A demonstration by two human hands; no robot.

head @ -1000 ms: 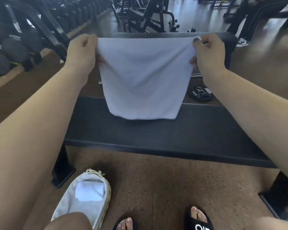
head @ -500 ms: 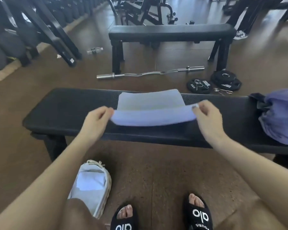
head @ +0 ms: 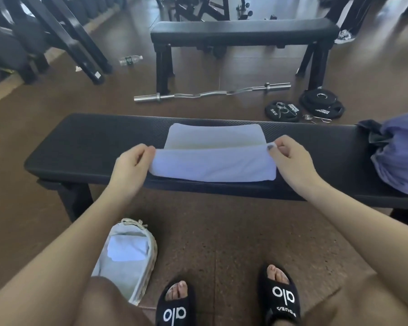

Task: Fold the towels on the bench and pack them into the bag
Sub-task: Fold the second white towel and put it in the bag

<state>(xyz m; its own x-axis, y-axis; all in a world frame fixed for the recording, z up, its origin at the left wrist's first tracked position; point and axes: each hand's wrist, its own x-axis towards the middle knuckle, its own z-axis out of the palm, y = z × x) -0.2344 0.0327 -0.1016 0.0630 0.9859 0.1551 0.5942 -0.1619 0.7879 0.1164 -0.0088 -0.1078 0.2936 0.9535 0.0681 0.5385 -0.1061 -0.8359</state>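
The white towel (head: 212, 158) lies on the bench (head: 80, 147), stretched sideways between the hands. The left hand (head: 131, 164) and right hand (head: 290, 156) each pinch a near corner, equally close.

"alo" on black slides (head: 283, 297)

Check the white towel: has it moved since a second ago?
Yes. The white towel hung in the air above the near bench; it has come down and lies on the bench top, with left hand and right hand pinching its folded edge.
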